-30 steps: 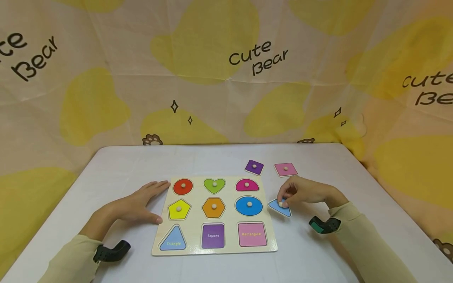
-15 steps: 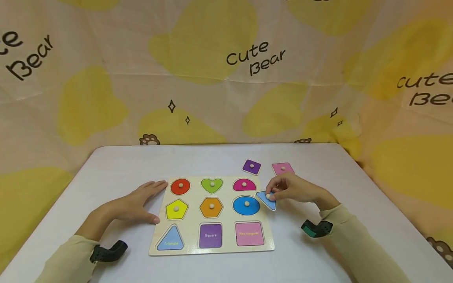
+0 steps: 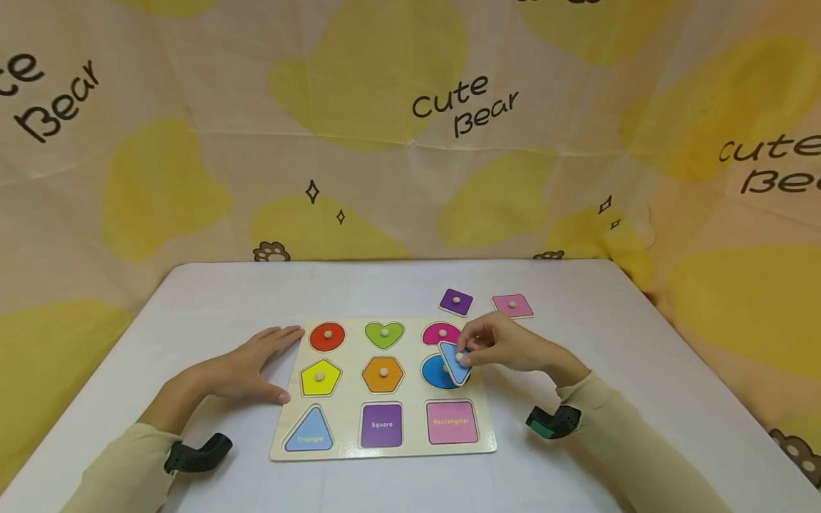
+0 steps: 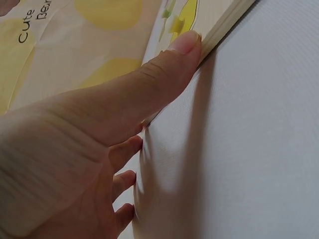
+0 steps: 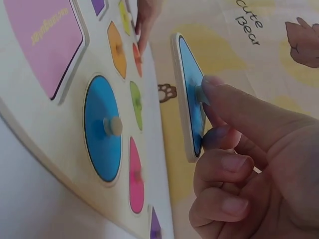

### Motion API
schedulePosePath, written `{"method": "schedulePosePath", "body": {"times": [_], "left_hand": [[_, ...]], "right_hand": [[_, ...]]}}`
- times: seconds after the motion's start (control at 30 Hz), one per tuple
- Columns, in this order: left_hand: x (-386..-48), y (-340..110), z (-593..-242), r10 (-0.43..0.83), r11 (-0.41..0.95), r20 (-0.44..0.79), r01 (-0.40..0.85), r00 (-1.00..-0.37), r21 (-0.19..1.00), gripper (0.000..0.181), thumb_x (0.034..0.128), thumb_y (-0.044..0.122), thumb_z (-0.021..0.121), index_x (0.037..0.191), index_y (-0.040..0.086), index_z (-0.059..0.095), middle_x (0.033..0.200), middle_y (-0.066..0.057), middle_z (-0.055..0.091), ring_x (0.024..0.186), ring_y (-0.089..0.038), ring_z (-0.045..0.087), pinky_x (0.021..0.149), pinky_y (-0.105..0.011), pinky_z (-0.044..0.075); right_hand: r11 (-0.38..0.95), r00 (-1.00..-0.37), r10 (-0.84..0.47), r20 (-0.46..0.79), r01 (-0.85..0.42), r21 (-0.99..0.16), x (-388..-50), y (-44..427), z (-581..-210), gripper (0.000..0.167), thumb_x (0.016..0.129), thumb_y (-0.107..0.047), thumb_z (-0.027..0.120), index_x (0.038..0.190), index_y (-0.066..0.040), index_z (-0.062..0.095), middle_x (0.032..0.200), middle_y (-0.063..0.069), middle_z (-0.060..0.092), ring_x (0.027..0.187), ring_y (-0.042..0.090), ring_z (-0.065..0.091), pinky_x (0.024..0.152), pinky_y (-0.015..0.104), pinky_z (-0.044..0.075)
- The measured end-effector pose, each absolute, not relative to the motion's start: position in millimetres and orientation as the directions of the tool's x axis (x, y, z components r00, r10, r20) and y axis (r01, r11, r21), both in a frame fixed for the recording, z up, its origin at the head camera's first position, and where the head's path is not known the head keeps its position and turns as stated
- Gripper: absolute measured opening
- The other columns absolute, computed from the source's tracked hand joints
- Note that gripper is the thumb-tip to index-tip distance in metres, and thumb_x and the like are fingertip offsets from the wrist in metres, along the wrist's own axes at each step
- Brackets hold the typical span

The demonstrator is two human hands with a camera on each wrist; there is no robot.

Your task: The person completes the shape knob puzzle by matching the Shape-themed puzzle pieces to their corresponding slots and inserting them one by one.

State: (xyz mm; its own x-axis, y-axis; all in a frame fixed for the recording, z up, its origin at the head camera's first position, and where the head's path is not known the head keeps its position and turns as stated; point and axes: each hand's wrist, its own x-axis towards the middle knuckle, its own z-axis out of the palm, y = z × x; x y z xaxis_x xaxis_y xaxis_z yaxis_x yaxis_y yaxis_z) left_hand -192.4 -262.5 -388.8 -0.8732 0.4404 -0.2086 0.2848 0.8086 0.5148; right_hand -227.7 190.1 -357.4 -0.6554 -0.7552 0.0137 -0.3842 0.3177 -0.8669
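Note:
The right hand pinches the knob of a blue triangle piece, holding it above the board over part of the blue oval. In the right wrist view the triangle is tilted and clear of the board, with thumb and finger of the hand on its knob. The left hand rests at the board's left edge, fingers spread; its thumb touches the edge in the left wrist view. The wooden board has triangle, square and rectangle recesses without knobs.
Behind the board lie a purple square piece and a pink rectangle piece. Knobbed pieces sit in the board's upper two rows, among them a red circle and an orange hexagon. A patterned cloth hangs behind the table.
The right hand has carried the blue triangle left, from beside the board to above the blue oval, and turned it. The left hand has stayed at the board's left edge.

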Motion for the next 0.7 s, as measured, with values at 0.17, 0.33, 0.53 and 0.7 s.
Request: {"method": "schedulePosePath", "body": {"times": [0.17, 0.33, 0.53, 0.7], "left_hand": [[-191.7, -262.1, -388.3, 0.44, 0.807, -0.212, 0.281, -0.873, 0.519, 0.11, 0.0733, 0.045, 0.086, 0.16, 0.012, 0.027, 0.167, -0.021, 0.023, 0.151, -0.053, 0.012, 0.114, -0.078, 0.019], [-191.6, -261.3, -388.2, 0.436, 0.811, -0.217, 0.277, -0.873, 0.516, 0.111, 0.0732, 0.046, 0.086, 0.161, 0.012, 0.026, 0.167, -0.021, 0.023, 0.151, -0.053, 0.011, 0.115, -0.078, 0.019], [-189.9, -261.3, -386.6, 0.435, 0.812, -0.217, 0.277, -0.874, 0.514, 0.111, 0.0734, 0.046, 0.086, 0.161, 0.012, 0.026, 0.167, -0.021, 0.023, 0.151, -0.053, 0.012, 0.114, -0.078, 0.019], [-190.0, -261.5, -387.9, 0.437, 0.81, -0.209, 0.282, -0.875, 0.514, 0.11, 0.0734, 0.046, 0.085, 0.161, 0.013, 0.027, 0.167, -0.02, 0.023, 0.151, -0.053, 0.012, 0.114, -0.079, 0.02]], "right_hand": [[0.334, -0.657, -0.754, 0.008, -0.394, -0.857, -225.2, 178.8, -355.3, 0.007, 0.091, -0.009, 0.074, 0.095, -0.003, 0.072, 0.068, -0.001, 0.042, 0.065, 0.006, 0.042, 0.057, 0.018, 0.034], [0.355, -0.668, -0.744, 0.002, -0.397, -0.846, -222.7, 170.9, -354.7, 0.008, 0.091, -0.009, 0.074, 0.096, -0.003, 0.073, 0.069, -0.003, 0.043, 0.066, 0.005, 0.043, 0.057, 0.017, 0.034], [0.377, -0.677, -0.736, -0.005, -0.404, -0.833, -221.8, 162.1, -354.7, 0.009, 0.091, -0.01, 0.075, 0.097, -0.004, 0.075, 0.07, -0.003, 0.045, 0.065, 0.006, 0.043, 0.056, 0.016, 0.032], [0.395, -0.684, -0.73, 0.005, -0.427, -0.813, -222.1, 154.3, -356.3, 0.01, 0.091, -0.013, 0.075, 0.097, -0.005, 0.075, 0.071, -0.004, 0.046, 0.069, 0.008, 0.045, 0.058, 0.016, 0.035]]}}
